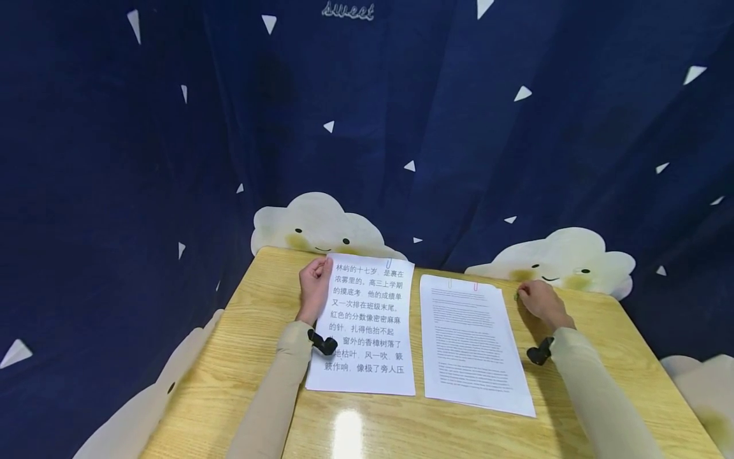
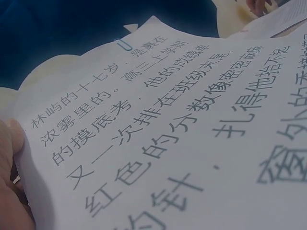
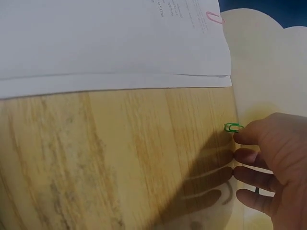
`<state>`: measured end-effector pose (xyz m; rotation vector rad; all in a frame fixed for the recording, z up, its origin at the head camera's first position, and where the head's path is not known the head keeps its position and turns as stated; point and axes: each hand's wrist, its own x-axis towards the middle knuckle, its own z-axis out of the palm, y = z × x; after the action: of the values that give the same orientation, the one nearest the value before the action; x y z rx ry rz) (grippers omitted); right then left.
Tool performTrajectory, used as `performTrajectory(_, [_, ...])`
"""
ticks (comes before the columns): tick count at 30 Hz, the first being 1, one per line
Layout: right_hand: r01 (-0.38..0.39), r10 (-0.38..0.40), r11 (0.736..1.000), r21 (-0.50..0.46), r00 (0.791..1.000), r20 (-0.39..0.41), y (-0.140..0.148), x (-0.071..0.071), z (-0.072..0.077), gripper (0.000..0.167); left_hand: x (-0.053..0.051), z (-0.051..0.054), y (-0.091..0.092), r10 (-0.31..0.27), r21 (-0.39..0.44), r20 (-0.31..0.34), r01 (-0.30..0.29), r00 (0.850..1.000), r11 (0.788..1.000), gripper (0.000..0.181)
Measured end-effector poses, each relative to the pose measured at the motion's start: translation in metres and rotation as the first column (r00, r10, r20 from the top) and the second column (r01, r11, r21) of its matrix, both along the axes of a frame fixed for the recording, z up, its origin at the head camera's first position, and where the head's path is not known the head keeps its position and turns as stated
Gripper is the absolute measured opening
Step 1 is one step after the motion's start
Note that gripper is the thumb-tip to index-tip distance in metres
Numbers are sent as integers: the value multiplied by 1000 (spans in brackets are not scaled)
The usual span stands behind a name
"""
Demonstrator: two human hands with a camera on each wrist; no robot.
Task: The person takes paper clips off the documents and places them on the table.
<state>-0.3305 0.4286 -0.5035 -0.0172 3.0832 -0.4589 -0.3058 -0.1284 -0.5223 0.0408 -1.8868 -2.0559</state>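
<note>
My left hand pinches the upper left edge of a sheet with large Chinese print, its upper part raised in the left wrist view. A blue paper clip sits on that sheet's top edge. At the table's far right, my right hand holds a small green paper clip at its fingertips, beside the small-print papers. Those papers carry a pink paper clip and a pale one on their top edge.
Both sets of papers lie side by side on a wooden table. A dark blue curtain with white triangles and clouds hangs behind the table's far edge and along its sides. Black wrist cameras are strapped to both forearms.
</note>
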Motion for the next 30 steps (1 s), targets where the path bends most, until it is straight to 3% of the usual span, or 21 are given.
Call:
performTrajectory(13, [2, -3, 1000, -10, 999, -47, -4, 3, -2, 28, -1, -2, 0, -15, 10, 8, 15, 1000, 1000, 29])
performTrajectory(24, [-37, 27, 998, -47, 981, -193, -41, 2, 2, 26, -5, -4, 1, 0, 3, -33, 0, 999, 1000, 30])
performTrajectory(30, [-93, 76, 993, -66, 972, -221, -66, 2, 5, 27, -5, -6, 2, 3, 5, -41, -3, 999, 1000, 29])
